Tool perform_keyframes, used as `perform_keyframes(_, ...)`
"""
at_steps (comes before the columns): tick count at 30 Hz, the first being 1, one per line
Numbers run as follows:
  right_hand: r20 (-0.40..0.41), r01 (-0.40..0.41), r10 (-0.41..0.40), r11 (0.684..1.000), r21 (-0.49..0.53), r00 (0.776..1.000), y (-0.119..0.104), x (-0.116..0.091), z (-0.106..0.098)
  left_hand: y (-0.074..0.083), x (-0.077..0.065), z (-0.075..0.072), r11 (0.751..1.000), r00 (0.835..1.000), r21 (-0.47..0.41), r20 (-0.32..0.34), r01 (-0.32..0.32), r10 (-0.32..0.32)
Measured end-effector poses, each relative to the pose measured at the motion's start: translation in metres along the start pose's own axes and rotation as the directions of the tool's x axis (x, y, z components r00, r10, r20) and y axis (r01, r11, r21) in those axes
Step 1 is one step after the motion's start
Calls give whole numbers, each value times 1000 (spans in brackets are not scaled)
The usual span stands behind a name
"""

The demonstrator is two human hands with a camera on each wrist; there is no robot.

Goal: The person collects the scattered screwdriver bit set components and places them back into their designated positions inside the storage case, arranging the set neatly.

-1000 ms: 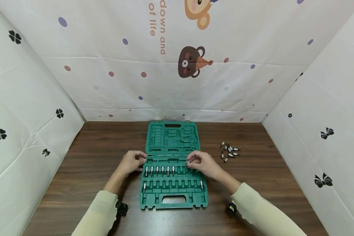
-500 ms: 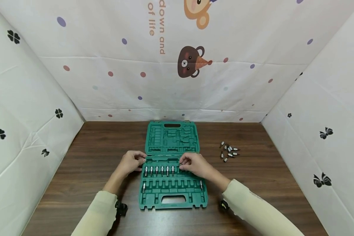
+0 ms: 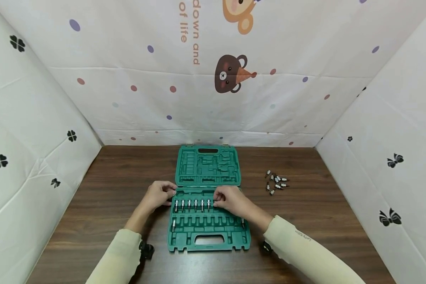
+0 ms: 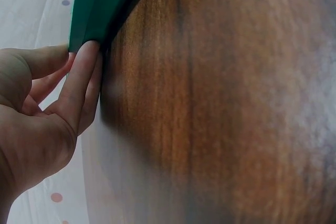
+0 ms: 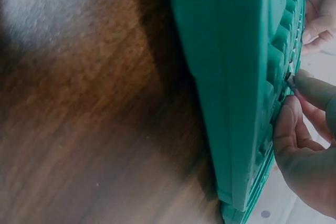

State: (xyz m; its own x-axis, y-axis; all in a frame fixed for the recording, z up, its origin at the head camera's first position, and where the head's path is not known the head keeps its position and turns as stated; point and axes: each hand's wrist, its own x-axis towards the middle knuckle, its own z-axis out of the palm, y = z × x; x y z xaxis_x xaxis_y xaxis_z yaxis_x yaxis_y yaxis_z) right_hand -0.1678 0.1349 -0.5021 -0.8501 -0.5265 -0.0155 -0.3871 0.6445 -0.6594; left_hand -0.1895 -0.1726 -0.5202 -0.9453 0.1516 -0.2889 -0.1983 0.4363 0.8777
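Right wrist view: right hand [image 3: 232, 200] pinches a small metal bit [image 5: 290, 81] between thumb and finger, at the moulded face of the green case [image 5: 226, 77]. Can't tell if it's seated; fingers hide most of it. Main risk: tiny piece, small pinch, so a slip could drop it, or an angled push could leave it skewed.

Just left of the grip, a row of bits [image 3: 196, 205] sits in the case; a knuckle brushing the end one could unseat it. Nearer the person and right of the grip, another bit [image 3: 243, 223] shows beside the forearm [image 3: 260, 217]; a low arm could catch it. Beyond the grip, the lid [image 3: 208, 165] lies open, likely harmless.

Left of the grip, past the row, left hand [image 3: 159, 193] grasps the case edge, thumb and fingers; if that hold slackens, pressing hard might skid the case on the table [image 3: 127, 165].

Well right of the grip, loose bits [image 3: 277, 186] lie clustered, some seemingly touching; a careless grab could scatter them or bring up the wrong one.
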Motion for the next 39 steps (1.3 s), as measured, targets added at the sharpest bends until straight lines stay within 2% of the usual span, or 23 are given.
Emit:
perform_keyframes(7, 3, 3, -3, 997, -83, 1000, -3, 2, 3, -1, 1, 0, 1000, 1000, -3, 1, 5, -5)
perform_keyframes(15, 16, -12, 13, 996, -83, 1000, -2, 2, 1, -1, 1, 1, 1000, 1000, 1, 3, 9, -9)
perform_keyframes(20, 0, -9, 9, 987, -157, 1000, -3, 4, 0, -1, 1, 2, 1000, 1000, 3, 7, 6, -6)
perform_keyframes(24, 16, -12, 16, 979, -204, 1000, -3, 7, -1, -1, 1, 2, 1000, 1000, 0, 10, 3, -3)
perform_keyframes(32, 75, 5, 11, 976, -216, 997, -5, 16, -7, -1, 2, 2, 1000, 1000, -3, 11, 7, -7)
perform_keyframes(39, 99, -15, 33, 983, -181, 995, -5, 21, -8, -2, 2, -1, 1000, 1000, 0, 11, 10, -10)
